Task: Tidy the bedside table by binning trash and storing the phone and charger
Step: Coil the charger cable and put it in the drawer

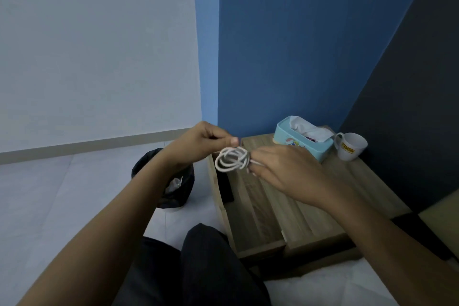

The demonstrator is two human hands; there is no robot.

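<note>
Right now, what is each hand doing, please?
Left hand: closed, pinching the coiled white cable.
Right hand: fingers closed on the same cable.

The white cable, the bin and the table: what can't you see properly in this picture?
- Head view: white cable, its plug ends are hidden by the left hand and right hand.
- Black bin, its contents are mostly hidden behind the left forearm.
- Dark object on the bedside table: shadowed, unidentifiable.

a light blue tissue box (301, 143) with white tissue protruding is seen at the back, against the blue wall (298, 45). a white mug (351, 146) is set just beside it, upright, its handle turned toward the box.
</note>
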